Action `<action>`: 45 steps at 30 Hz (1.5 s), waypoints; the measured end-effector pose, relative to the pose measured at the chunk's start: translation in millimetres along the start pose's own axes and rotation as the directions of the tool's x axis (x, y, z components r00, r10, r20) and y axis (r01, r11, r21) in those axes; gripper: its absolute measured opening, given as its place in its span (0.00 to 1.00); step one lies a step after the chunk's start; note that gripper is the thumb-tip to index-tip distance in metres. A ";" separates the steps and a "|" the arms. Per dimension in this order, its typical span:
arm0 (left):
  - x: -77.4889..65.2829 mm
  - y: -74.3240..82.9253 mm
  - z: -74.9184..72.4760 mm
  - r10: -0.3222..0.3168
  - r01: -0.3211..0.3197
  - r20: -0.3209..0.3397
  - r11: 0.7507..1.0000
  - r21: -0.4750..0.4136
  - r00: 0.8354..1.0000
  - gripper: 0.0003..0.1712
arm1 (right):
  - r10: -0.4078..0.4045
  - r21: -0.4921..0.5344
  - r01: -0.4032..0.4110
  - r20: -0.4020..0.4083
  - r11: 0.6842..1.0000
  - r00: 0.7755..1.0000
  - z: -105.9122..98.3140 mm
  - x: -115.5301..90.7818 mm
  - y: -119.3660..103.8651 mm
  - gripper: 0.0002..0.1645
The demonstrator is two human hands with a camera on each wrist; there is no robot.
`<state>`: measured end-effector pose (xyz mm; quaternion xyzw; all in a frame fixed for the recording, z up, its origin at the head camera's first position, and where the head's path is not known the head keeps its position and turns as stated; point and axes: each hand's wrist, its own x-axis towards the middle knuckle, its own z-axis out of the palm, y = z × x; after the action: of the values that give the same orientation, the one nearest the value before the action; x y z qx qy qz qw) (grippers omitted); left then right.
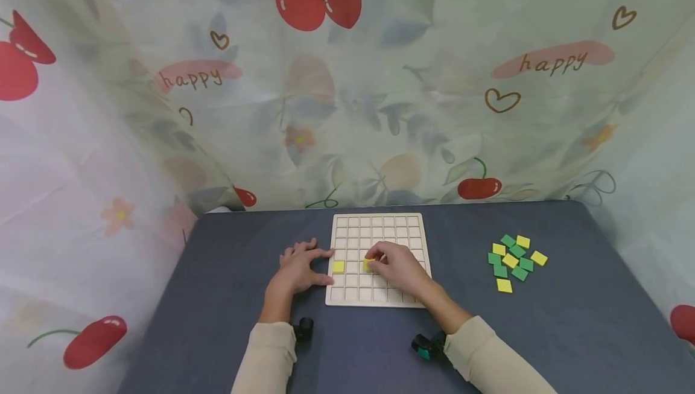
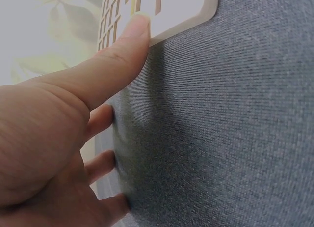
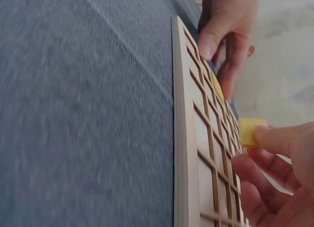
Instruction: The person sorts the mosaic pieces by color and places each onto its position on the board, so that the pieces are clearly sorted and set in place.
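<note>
A wooden grid board lies flat on the dark table, its surface divided into square cells. My right hand pinches a yellow square tile between thumb and fingers, close over the middle of the grid. Another yellow tile sits in a cell of the leftmost column. At the board's left edge, my left hand is spread, with thumb and index fingertips at the rim. In the left wrist view the thumb rests on the rim while the other fingers touch the cloth.
To the right of the board, green tiles and yellow tiles lie loosely scattered on the dark tabletop. A printed curtain hangs behind the table's far edge and along both sides. Each wrist wears a small black camera.
</note>
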<state>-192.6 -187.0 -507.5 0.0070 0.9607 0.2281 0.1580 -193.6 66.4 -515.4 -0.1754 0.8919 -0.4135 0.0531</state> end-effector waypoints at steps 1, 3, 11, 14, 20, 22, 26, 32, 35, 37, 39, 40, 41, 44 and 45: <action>0.1 -0.1 0.2 -0.001 0.001 0.002 1.000 0.002 1.000 0.41 | 0.003 -0.008 -0.003 0.005 1.000 1.000 2.8 0.7 -1.9 0.03; 0.0 -0.4 0.3 -0.007 0.007 0.005 1.000 0.000 1.000 0.42 | 0.001 -0.027 -0.001 0.007 1.000 1.000 7.8 2.5 -5.1 0.03; -1.0 -0.2 -0.5 0.001 -0.001 0.005 1.000 0.003 1.000 0.41 | -0.015 -0.075 0.016 0.008 0.997 1.000 20.8 10.9 -11.0 0.03; -1.0 0.2 -1.2 0.010 -0.010 0.002 1.000 0.005 1.000 0.41 | -0.030 -0.082 0.031 0.002 0.996 1.000 23.9 13.4 -13.2 0.03; 0.5 -0.3 -1.9 0.014 -0.014 -0.001 1.000 0.003 1.000 0.41 | -0.050 -0.137 0.048 -0.012 0.989 0.999 28.5 16.8 -16.7 0.03; 0.7 0.1 -1.6 0.014 -0.014 0.000 1.000 0.004 1.000 0.41 | -0.046 -0.162 0.043 -0.019 0.986 0.999 29.3 17.1 -17.7 0.03; 0.9 0.6 -1.2 0.003 -0.003 0.006 1.000 0.007 1.000 0.41 | -0.045 -0.211 0.035 -0.045 0.977 0.998 30.5 17.7 -19.8 0.03; 1.5 0.2 -1.8 0.002 -0.002 0.010 1.000 0.001 1.000 0.42 | -0.076 -0.288 0.049 -0.082 0.956 0.994 34.0 18.1 -19.6 0.04; 1.2 0.2 -3.0 0.009 -0.009 0.012 1.000 0.000 1.000 0.41 | -0.115 -0.329 0.079 -0.091 0.941 0.989 35.2 18.2 -19.4 0.03; 1.0 -0.1 -3.6 0.011 -0.011 0.011 1.000 0.004 1.000 0.41 | -0.147 -0.358 0.105 -0.092 0.928 0.985 35.4 17.9 -19.6 0.03; 0.6 -0.2 -4.0 0.011 -0.011 0.010 1.000 0.007 1.000 0.41 | -0.165 -0.382 0.121 -0.085 0.916 0.983 35.2 17.7 -20.2 0.03; 0.6 -0.3 -3.8 0.009 -0.009 0.009 1.000 0.007 1.000 0.41 | -0.172 -0.390 0.128 -0.081 0.912 0.982 35.0 17.2 -20.5 0.03; 0.7 -0.5 -3.7 0.009 -0.009 0.007 1.000 0.010 1.000 0.41 | -0.175 -0.398 0.131 -0.076 0.908 0.982 35.0 16.7 -20.6 0.03; 1.0 -0.4 -2.1 0.002 -0.002 0.009 1.000 0.011 1.000 0.41 | -0.171 -0.413 0.127 -0.071 0.902 0.983 35.0 14.3 -20.0 0.06; 1.1 -0.3 -1.5 0.002 -0.002 0.009 1.000 0.011 1.000 0.41 | -0.172 -0.418 0.126 -0.074 0.900 0.982 35.0 13.4 -19.5 0.07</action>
<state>-194.1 -187.8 -506.7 0.0100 0.9612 0.2229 0.1622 -192.5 24.8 -522.7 -0.2275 0.9443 -0.2285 -0.0654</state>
